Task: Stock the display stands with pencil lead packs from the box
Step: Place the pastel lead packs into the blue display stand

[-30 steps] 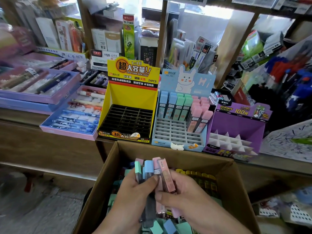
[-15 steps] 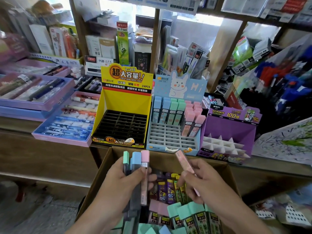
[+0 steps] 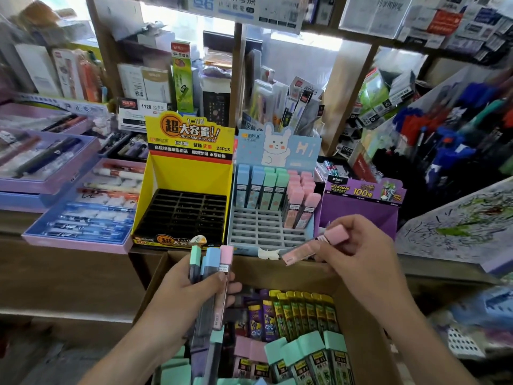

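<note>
Pink pack (image 3: 304, 250): pinched near its capped end by the right hand (image 3: 363, 248); tilted, base pointing to 8 o'clock, above the far rim of the box and just in front of the blue stand.
Handling: probably light, stiff plastic, smooth and a little slippery; leads inside likely brittle, so best held by the long flat sides and lowered base first into a slot.
Bundle (image 3: 212, 269): green, blue and pink packs, upright, gripped in the left hand (image 3: 186, 293), at 9 o'clock of the pink pack.
Box (image 3: 361, 337): cardboard, at 6 o'clock, holding more green, pink, yellow-topped and purple packs.
Blue stand (image 3: 266, 232): at 12 o'clock of the box; back rows filled, front slots bare; rabbit drawing and "Hi" on the header.
Yellow stand (image 3: 188, 173): at 9 o'clock of the blue one, black slots bare; reads "2B/0.5MM MPR-2086" and "24PCS".
Purple stand (image 3: 361, 215): at 3 o'clock of the blue one; reads "ULTRAMAN" and "100".
</note>
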A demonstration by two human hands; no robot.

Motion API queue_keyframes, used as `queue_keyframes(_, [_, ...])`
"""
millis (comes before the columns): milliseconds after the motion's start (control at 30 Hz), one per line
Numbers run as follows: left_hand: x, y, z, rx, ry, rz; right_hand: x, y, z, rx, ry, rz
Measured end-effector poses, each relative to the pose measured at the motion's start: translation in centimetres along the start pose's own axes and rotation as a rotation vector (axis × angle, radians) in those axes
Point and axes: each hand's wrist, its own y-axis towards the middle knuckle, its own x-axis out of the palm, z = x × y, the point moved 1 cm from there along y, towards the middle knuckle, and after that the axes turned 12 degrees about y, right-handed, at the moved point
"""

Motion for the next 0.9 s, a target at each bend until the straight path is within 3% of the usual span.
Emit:
queue_keyframes(367, [-0.1,0.0,-0.1,-0.007,-0.062,-0.023,-0.9,4.3,0.9,-0.173,-0.037,0.013])
queue_keyframes(900, [-0.1,-0.4,0.2,-0.003,-0.066,-0.030,-0.8,6.4,1.6,-0.259,-0.111,-0.067])
